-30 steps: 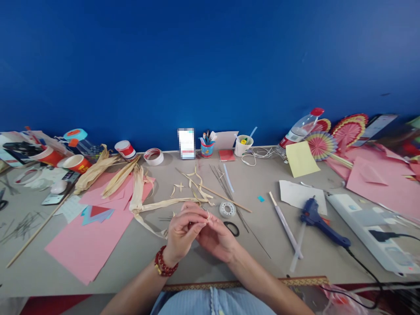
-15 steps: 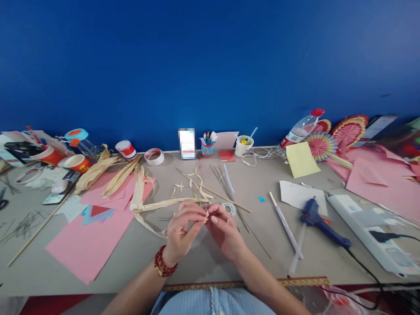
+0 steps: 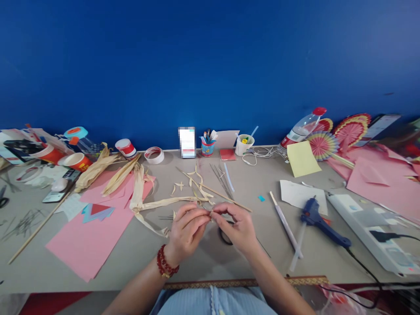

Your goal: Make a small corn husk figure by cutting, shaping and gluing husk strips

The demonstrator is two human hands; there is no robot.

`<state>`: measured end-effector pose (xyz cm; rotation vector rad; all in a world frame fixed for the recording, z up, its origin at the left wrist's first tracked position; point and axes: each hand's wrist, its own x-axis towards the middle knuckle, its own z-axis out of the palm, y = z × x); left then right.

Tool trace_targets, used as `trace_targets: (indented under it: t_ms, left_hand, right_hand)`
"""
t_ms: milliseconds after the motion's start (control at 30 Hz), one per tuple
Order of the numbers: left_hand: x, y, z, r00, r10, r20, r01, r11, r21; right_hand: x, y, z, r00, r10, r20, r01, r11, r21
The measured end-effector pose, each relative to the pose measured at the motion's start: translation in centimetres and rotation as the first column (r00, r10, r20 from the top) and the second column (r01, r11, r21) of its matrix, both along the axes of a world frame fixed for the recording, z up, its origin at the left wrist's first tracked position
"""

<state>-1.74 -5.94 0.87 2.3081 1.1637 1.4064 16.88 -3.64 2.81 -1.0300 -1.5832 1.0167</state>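
My left hand (image 3: 190, 225), with a red bead bracelet at its wrist, is closed in a pinch. Its fingertips meet those of my right hand (image 3: 236, 225), which pinches as well. Between them a small pale piece (image 3: 211, 215) barely shows; the fingers cover most of it, and I cannot tell its kind. Under my right hand a dark loop (image 3: 225, 236), perhaps a scissors handle, sticks out. Dried corn husk strips (image 3: 170, 202) lie just beyond my left hand. Past the fingertips a thin wooden stick (image 3: 229, 199) and thin wires (image 3: 223, 181) rest on the table.
Pink paper sheets (image 3: 88, 245) and corn husks (image 3: 93, 168) spread on the left. A blue glue gun (image 3: 324, 225), a white power strip (image 3: 370, 232) and a plastic bottle (image 3: 302, 127) stand or lie rightward. Along the wall are a tape roll (image 3: 154, 155), a phone (image 3: 187, 142) and cups (image 3: 244, 145).
My right hand has turned and shifted slightly right, its fingers closing into a tighter pinch. It now covers the small white ring, and a dark loop shows under it.
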Motion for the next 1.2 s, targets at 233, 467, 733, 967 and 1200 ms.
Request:
trace_targets:
  t_ms: [233,467,733,967,1200]
  left_hand:
    - [0.5,0.4,0.7,0.954,0.033,0.298,0.038,0.972,-0.230]
    - [0.8,0.8,-0.1,0.742,0.287,0.606,0.250,0.721,-0.647]
    - [0.9,0.7,-0.4,0.715,0.300,0.631,0.288,0.696,-0.657]
    - [0.9,0.8,-0.4,0.744,0.263,0.615,0.260,0.733,-0.628]
    - [0.9,0.8,0.1,0.743,0.216,0.634,0.297,0.742,-0.601]
  right_hand:
    - [-0.3,-0.4,-0.1,0.997,-0.061,-0.054,0.064,0.997,0.046]
    - [-0.6,-0.1,-0.2,0.998,-0.064,0.015,0.061,0.983,0.171]
    - [-0.8,0.2,-0.5,0.994,-0.082,0.068,0.062,0.963,0.261]
    - [-1.0,0.2,-0.2,0.993,-0.083,0.079,0.056,0.951,0.303]
    - [-0.9,0.2,-0.5,0.993,-0.091,0.075,0.061,0.942,0.329]
